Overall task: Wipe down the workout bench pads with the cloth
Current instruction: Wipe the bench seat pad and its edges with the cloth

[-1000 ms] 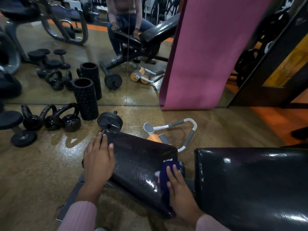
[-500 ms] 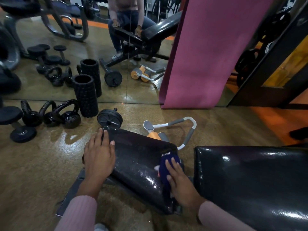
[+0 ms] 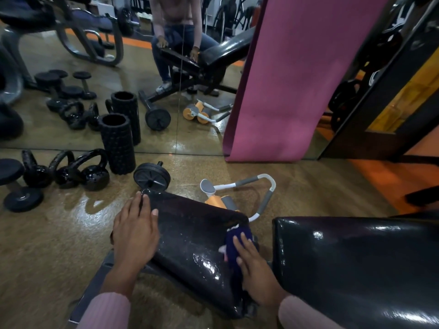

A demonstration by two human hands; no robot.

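Speckled tan floor point(image 3: 59, 245) ran up to a wall mirror point(image 3: 118, 67), with a pink mat point(image 3: 297, 79) leaning there, a black foam roller point(image 3: 117, 143) and kettlebells point(image 3: 92, 169) beside it. Nearer lay the bench's long back pad point(image 3: 356, 264) and smaller seat pad point(image 3: 190, 238). The left hand point(image 3: 133, 231) rested flat on the seat pad's left edge, fingers point(image 3: 139, 201) straight, while the right hand point(image 3: 256, 264) pressed the dark blue cloth point(image 3: 234, 243) against its right edge, extended fingers point(image 3: 244, 241) lying on top.

Right hand point(image 3: 257, 269) covers most of the cloth point(image 3: 234, 245); its thumb is out of sight. Larger pad point(image 3: 356, 264) cut off at right and bottom edges. Dumbbell point(image 3: 14, 184) cropped at left edge.
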